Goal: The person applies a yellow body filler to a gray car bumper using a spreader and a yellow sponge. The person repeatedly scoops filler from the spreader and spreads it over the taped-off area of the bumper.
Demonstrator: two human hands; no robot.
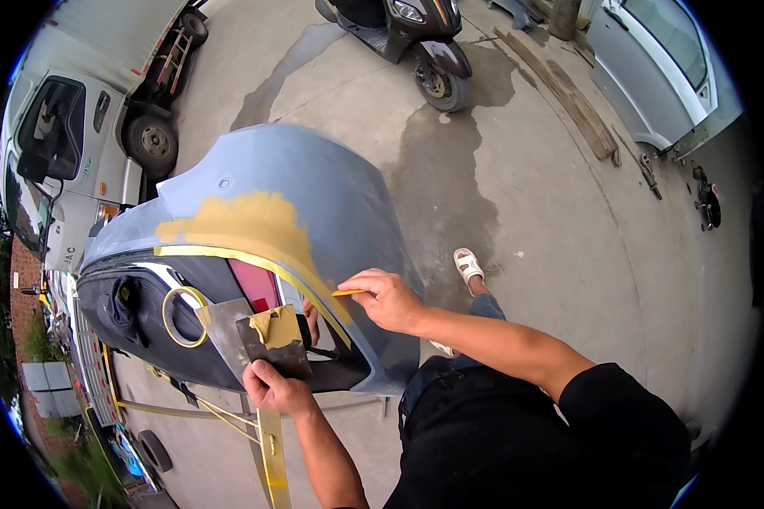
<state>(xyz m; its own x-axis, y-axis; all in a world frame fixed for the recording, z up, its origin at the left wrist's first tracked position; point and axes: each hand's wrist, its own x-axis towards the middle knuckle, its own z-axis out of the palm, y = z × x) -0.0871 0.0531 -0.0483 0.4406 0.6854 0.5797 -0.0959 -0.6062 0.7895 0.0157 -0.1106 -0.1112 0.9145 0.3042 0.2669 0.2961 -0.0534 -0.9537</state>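
Observation:
My left hand [273, 388] is closed on a dark grey putty plate [287, 349], thumb on top, with a lump of yellow putty [276, 327] spread over its upper part. A lighter grey sheet [227, 332] shows behind the plate. Pinched in my right hand [388, 302] is a thin yellow putty spreader [348, 293], its tip at the bumper's edge. Yellow putty [250, 222] coats part of the grey car bumper [348, 187]. Yellow masking tape [229, 252] follows the edge between the grey shell and the black section. A tape roll [184, 317] sits beside the lighter sheet.
A dark cloth [126, 307] lies on the bumper's black section. The bumper rests on a yellow-stained stand [272, 458]. Beyond are a white truck [85, 127], a scooter [437, 64], wooden beams [560, 93], a silver car door [654, 76] and a tyre [154, 450].

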